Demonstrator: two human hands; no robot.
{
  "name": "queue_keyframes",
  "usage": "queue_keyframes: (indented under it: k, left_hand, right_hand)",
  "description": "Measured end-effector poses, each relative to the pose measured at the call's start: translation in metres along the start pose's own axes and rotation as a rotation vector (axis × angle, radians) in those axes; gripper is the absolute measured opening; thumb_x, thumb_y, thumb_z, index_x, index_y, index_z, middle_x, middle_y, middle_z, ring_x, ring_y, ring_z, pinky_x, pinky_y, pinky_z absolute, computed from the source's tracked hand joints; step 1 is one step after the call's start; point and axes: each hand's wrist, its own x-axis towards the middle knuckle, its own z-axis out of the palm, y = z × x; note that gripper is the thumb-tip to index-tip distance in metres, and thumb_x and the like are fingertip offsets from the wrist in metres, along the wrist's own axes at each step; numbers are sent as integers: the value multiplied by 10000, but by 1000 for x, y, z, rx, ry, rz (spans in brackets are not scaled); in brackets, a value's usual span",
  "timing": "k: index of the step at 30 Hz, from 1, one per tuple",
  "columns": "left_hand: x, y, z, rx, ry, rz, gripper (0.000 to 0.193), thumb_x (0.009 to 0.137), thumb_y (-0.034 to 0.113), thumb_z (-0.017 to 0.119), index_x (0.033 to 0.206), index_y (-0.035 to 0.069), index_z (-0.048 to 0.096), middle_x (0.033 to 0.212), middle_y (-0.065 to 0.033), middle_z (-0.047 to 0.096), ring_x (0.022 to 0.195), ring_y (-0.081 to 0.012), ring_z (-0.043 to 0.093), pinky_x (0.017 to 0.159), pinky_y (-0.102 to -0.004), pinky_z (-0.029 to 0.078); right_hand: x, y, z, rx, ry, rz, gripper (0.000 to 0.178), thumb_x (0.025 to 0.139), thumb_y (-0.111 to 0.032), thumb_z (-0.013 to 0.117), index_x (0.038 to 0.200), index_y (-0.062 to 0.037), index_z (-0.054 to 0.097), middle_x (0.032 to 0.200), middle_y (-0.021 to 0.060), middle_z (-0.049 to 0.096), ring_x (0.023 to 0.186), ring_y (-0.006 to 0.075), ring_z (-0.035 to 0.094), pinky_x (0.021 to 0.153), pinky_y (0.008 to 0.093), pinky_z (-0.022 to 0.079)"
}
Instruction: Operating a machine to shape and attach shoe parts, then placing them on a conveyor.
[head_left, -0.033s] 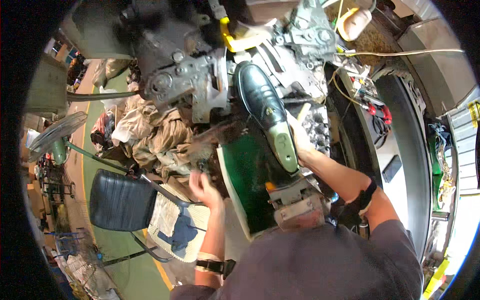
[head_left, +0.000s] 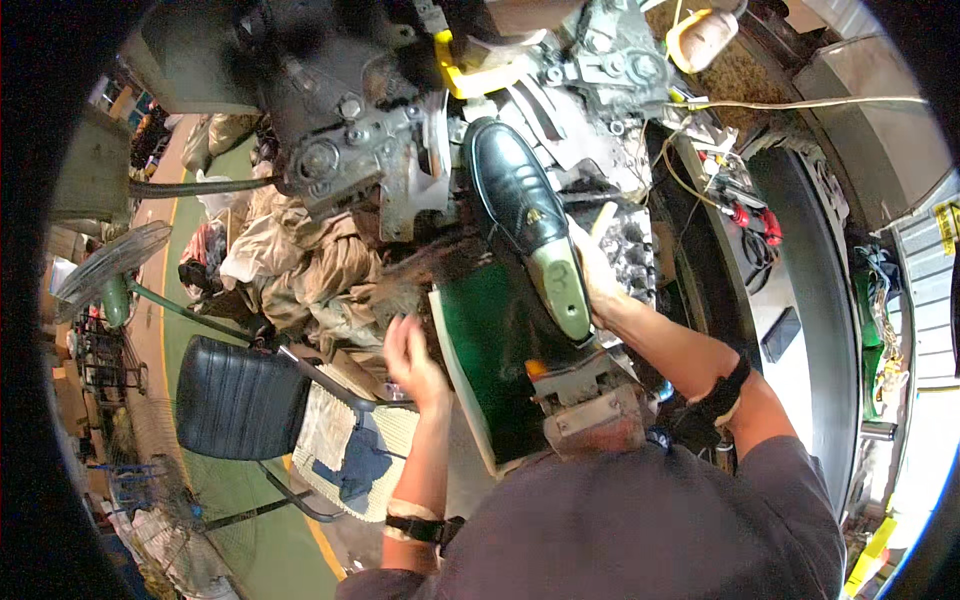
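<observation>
Holding the shoe (head_left: 508, 180) before the machine (head_left: 405, 130).
My right hand (head_left: 597, 275) clasps its heel end; my left hand (head_left: 412, 365) floats empty, unclenched. Next, I judge, needs steadiness.

A dark numeral (head_left: 561, 271) marks the green shoe last (head_left: 570, 308).

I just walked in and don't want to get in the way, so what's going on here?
A person is holding a black loafer by its heel end in the right hand, its toe toward the metal machinery. A pale green shoe last fills the shoe and shows at the heel; whether the shoe touches the machinery is unclear. The left hand is open and apart from the shoe, near a black-backed chair.
</observation>
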Motion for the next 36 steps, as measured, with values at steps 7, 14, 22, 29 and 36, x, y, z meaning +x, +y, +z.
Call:
queue_keyframes:
  k: [7, 14, 22, 29, 36]
  left_hand:
    - [-11, 109, 115, -859, -257, -557, 511, 1052, 464, 450, 1360, 80, 585, 1339, -49, 633, 1225, -229, 575, 1103, -364, 398]
    - [-8, 115, 135, -1028, -235, -609, 540, 1009, 517, 479, 1308, 89, 618, 1250, -86, 676, 1110, -277, 648, 1008, -411, 494]
    - [1, 112, 126, -976, -323, -598, 573, 1061, 536, 391, 1334, 73, 591, 1251, -89, 679, 1099, -239, 656, 993, -396, 504]
    - [5, 108, 126, -906, -249, -632, 656, 1025, 607, 448, 1332, 48, 601, 1314, -79, 652, 1152, -235, 632, 1021, -379, 485]
    - [9, 112, 130, -772, -214, -599, 734, 956, 701, 500, 1354, 91, 590, 1305, -71, 646, 1148, -252, 625, 1030, -393, 481]
  right_hand:
    - [-2, 10, 30, 6, -40, 112, 585, 1051, -547, 440, 1420, -99, 518, 1292, 113, 638, 1128, 223, 606, 1040, 376, 462]
    - [-3, 13, 28, 175, -70, 86, 488, 1055, -473, 456, 1347, -105, 592, 1253, 94, 665, 1105, 226, 628, 1008, 366, 492]
    - [-5, 26, 29, 195, -57, -41, 359, 1070, -327, 474, 1265, -60, 613, 1174, 53, 664, 1066, 149, 613, 977, 324, 481]
    - [2, 27, 26, 340, -72, 81, 433, 1078, -314, 464, 1396, -35, 555, 1301, 75, 642, 1152, 175, 603, 1049, 327, 455]
    - [6, 19, 32, 233, -3, 42, 427, 1105, -344, 410, 1300, -25, 617, 1163, 81, 701, 987, 160, 666, 926, 322, 536]
